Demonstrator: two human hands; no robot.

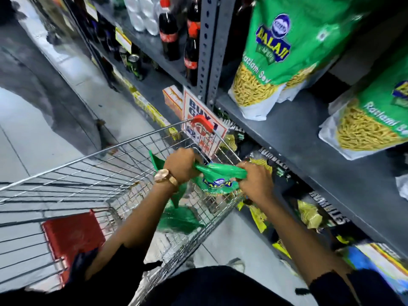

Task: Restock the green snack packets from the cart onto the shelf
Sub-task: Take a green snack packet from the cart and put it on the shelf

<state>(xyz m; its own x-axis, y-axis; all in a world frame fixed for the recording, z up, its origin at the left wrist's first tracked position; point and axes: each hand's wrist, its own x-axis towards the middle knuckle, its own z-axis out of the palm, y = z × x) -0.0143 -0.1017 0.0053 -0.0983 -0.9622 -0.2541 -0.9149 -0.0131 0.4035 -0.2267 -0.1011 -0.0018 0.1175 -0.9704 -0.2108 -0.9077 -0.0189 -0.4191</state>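
A store worker lifts a green Ratlami sev packet (217, 181) out of the wire shopping cart (92, 173), the left hand (182, 165) and right hand (256, 180) each clenched on an upper corner of the bag, so that it hangs stretched between them above the cart's right rim. Gripping both corners, it appears, keeps the limp pouch from folding as it travels toward the grey metal shelf (309, 138) on the right. Two matching packets already stand upright there: one (276, 56) at the far end, another (371, 120) nearer, both facing the aisle (labels out, presumably for shoppers). More green packets (176, 219) remain low in the cart, at least one, with blur making a firm count impossible; a further green edge shows behind the left wrist. The lower shelf holds dark snack bags (309, 215), too smeared to number. Three cola bottles (169, 34) can be made out on the far shelving. A wristwatch (163, 176) sits on the left wrist.
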